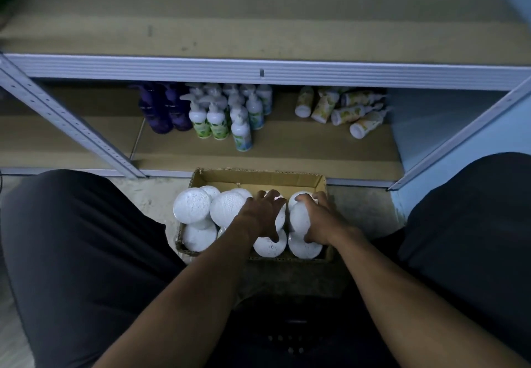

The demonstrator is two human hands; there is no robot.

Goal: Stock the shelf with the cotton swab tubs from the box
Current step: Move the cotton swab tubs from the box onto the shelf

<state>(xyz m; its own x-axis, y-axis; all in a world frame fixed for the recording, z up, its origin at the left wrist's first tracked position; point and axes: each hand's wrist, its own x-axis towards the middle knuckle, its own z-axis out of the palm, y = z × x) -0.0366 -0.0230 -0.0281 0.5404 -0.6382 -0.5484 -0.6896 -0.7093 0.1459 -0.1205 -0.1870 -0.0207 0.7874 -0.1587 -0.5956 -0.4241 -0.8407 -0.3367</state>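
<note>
I am looking down between two knees in dark trousers at an open brown cardboard box [258, 179] on the pale floor, just in front of the metal shelf unit. The box is packed with round white plastic cotton swab tubs [192, 205], most lying with their circular lids facing up at me.

My left hand [260, 214] reaches into the middle of the box, its fingers spread and curled over one white tub, thumb down along the near side, so it grips that tub. My right hand [317, 218] is just beside it on the right side of the box, fingers wrapped over another white tub [298, 218], thumb tucked beneath; it grips that one too. The two hands are close but apart.

On the low brown shelf board [287, 149] behind the box stand dark purple bottles [165, 109], then a cluster of upright white pump bottles with green labels [227, 111]. To the right, white bottles with yellow labels [342, 109] lie tipped over. The upper shelf board [258, 17] spans the view above a grey metal rail [258, 73].
</note>
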